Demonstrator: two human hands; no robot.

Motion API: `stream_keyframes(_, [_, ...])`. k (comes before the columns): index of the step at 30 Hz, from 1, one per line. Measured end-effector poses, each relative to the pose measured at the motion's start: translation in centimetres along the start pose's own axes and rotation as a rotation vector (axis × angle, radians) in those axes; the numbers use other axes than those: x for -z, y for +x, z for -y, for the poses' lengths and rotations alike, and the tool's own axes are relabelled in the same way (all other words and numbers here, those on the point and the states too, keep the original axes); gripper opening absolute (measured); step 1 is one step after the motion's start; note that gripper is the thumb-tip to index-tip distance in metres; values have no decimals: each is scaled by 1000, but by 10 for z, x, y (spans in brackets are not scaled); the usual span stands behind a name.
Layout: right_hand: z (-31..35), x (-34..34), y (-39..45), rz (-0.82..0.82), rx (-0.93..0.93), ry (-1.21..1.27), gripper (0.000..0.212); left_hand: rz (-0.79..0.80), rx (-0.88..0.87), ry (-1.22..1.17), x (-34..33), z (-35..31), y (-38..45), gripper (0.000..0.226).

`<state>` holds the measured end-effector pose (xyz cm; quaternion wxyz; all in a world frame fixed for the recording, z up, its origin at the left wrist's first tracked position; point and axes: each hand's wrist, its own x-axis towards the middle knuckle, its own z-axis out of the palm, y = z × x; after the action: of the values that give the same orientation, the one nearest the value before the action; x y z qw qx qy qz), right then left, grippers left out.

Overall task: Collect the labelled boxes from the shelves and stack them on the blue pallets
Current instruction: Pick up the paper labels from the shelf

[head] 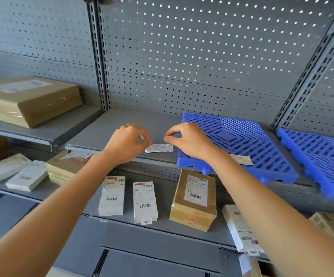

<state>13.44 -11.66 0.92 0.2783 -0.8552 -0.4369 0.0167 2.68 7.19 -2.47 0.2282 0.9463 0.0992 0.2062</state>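
Overhead, two blue pallets point(242, 144), two hands point(160, 140).

Both hands point(127, 143) point(190, 140) over shelf point(106, 128); left pinches paper slip point(159, 148), blue pallet point(248, 140) beside.

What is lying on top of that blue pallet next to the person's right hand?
On the blue pallet only a small printed paper slip shows, near its front edge. No boxes are on it. The right hand and forearm cover part of the slip and the pallet's front left corner.
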Motion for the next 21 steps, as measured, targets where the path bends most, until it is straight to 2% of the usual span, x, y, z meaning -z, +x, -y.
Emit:
stream_keyframes(4, [6, -13, 15, 92, -20, -116, 30, 26, 38, 58, 0, 11, -3, 27])
stream_keyframes(8, [2, -20, 22, 123, -38, -246, 40, 34, 25, 171, -3, 16, -5, 31])
stream_keyframes(13, [-1, -25, 27, 166, -20, -365, 37, 48, 13, 190, -8, 19, -3, 32])
stream_keyframes(15, [-1, -27, 29, 173, -26, -374, 40, 51, 8, 203, -11, 20, -1, 33])
stream_keyframes(21, [3, -27, 30, 154, 1, -337, 29, 9, -29, 142, -16, 27, 0, 26])
